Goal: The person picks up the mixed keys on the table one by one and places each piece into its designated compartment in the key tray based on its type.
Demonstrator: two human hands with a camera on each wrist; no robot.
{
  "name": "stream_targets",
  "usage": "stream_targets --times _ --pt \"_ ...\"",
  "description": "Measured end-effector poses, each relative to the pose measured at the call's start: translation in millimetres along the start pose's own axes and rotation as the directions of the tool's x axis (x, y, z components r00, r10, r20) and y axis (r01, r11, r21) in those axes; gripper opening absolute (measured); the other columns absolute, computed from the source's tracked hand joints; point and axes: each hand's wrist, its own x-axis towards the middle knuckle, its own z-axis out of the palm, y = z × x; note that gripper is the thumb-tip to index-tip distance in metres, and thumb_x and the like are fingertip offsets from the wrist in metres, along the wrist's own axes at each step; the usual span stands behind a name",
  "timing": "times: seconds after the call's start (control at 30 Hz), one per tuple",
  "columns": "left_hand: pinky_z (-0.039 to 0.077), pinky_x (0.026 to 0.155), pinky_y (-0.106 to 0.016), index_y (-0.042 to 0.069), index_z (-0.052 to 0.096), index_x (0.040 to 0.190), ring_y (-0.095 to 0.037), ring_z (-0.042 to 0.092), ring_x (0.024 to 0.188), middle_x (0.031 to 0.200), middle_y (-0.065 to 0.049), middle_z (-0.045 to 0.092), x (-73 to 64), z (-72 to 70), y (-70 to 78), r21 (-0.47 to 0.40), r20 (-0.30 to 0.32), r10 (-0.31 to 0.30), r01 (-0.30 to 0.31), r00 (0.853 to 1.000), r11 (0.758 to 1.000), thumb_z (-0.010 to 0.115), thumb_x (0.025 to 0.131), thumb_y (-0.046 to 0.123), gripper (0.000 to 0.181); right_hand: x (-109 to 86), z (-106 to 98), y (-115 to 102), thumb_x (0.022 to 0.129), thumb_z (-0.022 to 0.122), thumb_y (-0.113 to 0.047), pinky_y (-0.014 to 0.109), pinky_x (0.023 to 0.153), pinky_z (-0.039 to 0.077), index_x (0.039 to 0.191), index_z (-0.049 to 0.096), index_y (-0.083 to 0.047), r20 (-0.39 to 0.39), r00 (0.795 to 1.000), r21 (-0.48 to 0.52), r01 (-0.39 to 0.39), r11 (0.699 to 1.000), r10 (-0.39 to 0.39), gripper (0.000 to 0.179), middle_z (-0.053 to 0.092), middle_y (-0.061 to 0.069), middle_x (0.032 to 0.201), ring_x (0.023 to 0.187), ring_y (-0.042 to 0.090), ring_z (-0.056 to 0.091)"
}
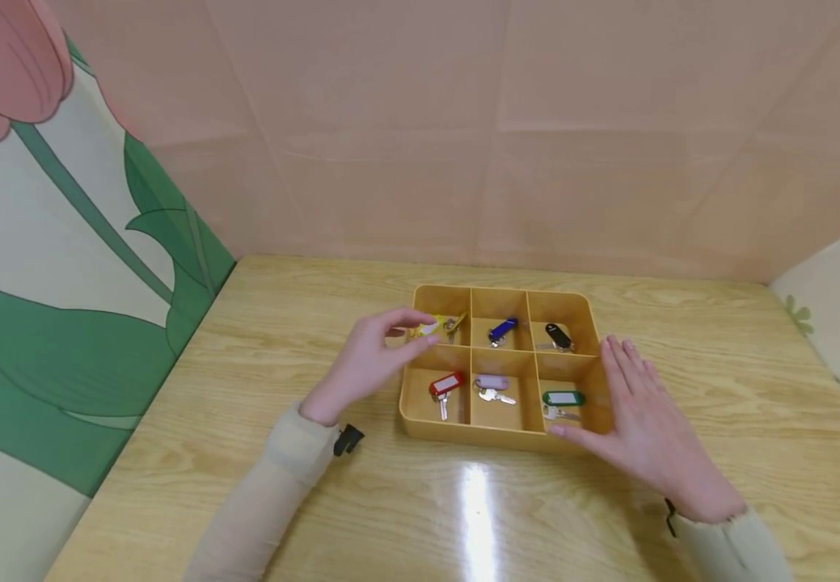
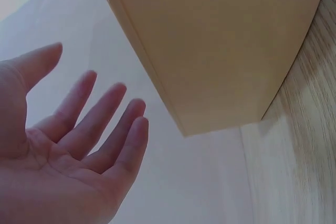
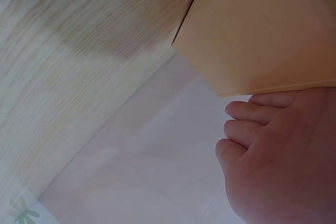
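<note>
An orange-brown divided box (image 1: 507, 438) stands on the table, split into several compartments with a tagged key in each. My left hand (image 1: 372, 356) hovers over the back-left compartment, fingers loosely bent and apart; the left wrist view shows nothing in its palm. Under its fingertips lies a yellow key tag (image 1: 430, 326), partly covered. My right hand (image 1: 656, 432) rests along the box's right rim, its thumb reaching toward the front edge. Blue (image 1: 504, 328) and black (image 1: 557, 335) key tags lie in the back row. Red (image 1: 447, 383), purple (image 1: 492, 381) and green (image 1: 563, 398) key tags lie in front.
The wood-grain table (image 1: 274, 323) meets a pink covered wall (image 1: 390, 186) behind the box. A panel printed with a large tulip (image 1: 99, 210) stands at the left. Bright glare (image 1: 476, 517) shows on the tabletop in front of the box.
</note>
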Motion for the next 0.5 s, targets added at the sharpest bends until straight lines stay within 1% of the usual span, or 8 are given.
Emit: stream_targets --times 0.13,0.2,0.27,0.37,0.43,0.5 --pt "0.044 0.104 -0.049 0.021 0.067 0.132 -0.027 0.057 0.125 0.133 0.006 0.065 0.4 -2.4 -1.5 0.02 -0.015 0.03 -0.029 0.999 0.999 0.071 0.096 0.045 0.044 -0.8 0.7 0.0 0.081 0.073 -0.07 0.047 0.122 -0.002 0.161 0.002 0.001 -0.001 1.0 -0.004 0.002 1.0 -0.002 0.128 0.002 0.021 0.167 0.153 0.034 -0.002" --pt "0.041 0.108 -0.047 0.023 0.063 0.139 -0.021 0.053 0.131 0.139 0.007 0.061 0.6 -3.9 -1.9 0.028 -0.022 0.052 -0.051 0.998 0.998 0.071 0.096 0.047 0.05 -1.1 0.8 0.0 0.081 0.072 -0.07 0.049 0.122 0.0 0.161 0.002 0.001 -0.003 1.0 -0.006 0.001 1.0 -0.001 0.128 0.003 0.021 0.167 0.153 0.034 -0.002" --pt "0.036 0.112 -0.049 0.025 0.059 0.143 -0.017 0.047 0.136 0.145 0.007 0.056 0.5 -5.4 -2.0 0.029 -0.03 0.067 -0.066 0.997 0.997 0.071 0.095 0.047 0.054 -1.2 0.8 -0.1 0.081 0.073 -0.07 0.049 0.122 0.0 0.161 0.003 0.001 -0.005 1.0 -0.007 0.001 1.0 -0.001 0.128 0.003 0.021 0.167 0.153 0.034 -0.002" --pt "0.031 0.115 -0.051 0.029 0.056 0.146 -0.014 0.041 0.141 0.15 0.011 0.049 0.0 -7.3 -2.3 0.04 -0.046 0.068 -0.066 0.997 0.997 0.071 0.094 0.051 0.058 -1.3 0.7 -0.6 0.081 0.073 -0.07 0.048 0.122 0.0 0.161 0.003 0.001 -0.009 1.0 -0.007 0.0 1.0 -0.001 0.128 0.004 0.021 0.167 0.153 0.034 -0.001" --pt "0.029 0.115 -0.054 0.029 0.054 0.147 -0.014 0.038 0.143 0.152 0.013 0.046 -0.3 -8.7 -2.4 0.051 -0.054 0.067 -0.064 0.996 0.997 0.071 0.093 0.052 0.061 -1.3 0.6 -0.9 0.081 0.073 -0.07 0.048 0.122 -0.001 0.161 0.003 0.001 -0.009 1.0 -0.007 0.0 1.0 0.0 0.128 0.005 0.022 0.167 0.153 0.034 -0.001" --pt "0.028 0.116 -0.053 0.03 0.053 0.148 -0.014 0.036 0.144 0.154 0.014 0.042 -0.2 -10.2 -2.7 0.071 -0.06 0.068 -0.063 0.996 0.995 0.071 0.092 0.055 0.064 -1.1 0.3 -1.2 0.081 0.072 -0.07 0.048 0.122 0.0 0.161 0.004 0.001 -0.007 1.0 -0.009 0.0 1.0 0.0 0.127 0.005 0.022 0.167 0.153 0.034 -0.001"
